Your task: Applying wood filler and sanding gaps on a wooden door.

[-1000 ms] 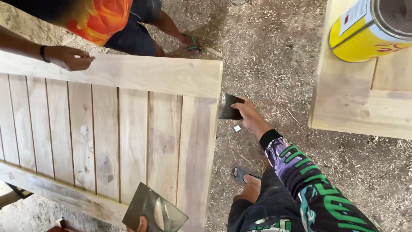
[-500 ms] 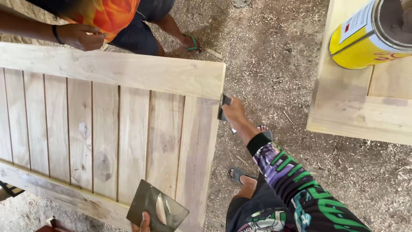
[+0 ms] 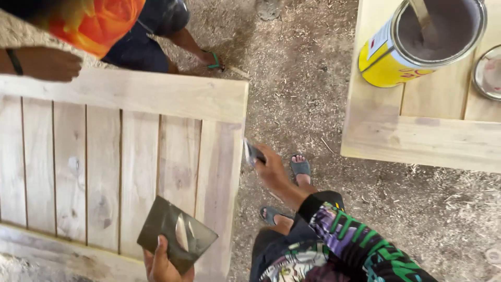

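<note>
Pressing small dark metal scraper blade against right edge of pale slatted wooden door panel, right hand grips blade tight; edge runs 12-to-6, panel at 9 o'clock from hand. Left hand holds dark square metal plate over panel's lower part, farther from edge.

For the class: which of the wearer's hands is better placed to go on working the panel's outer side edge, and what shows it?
Probably the right. The right hand holds a scraper against the wooden panel's side edge. The left hand holds a flat dark plate above the panel's face.
</note>
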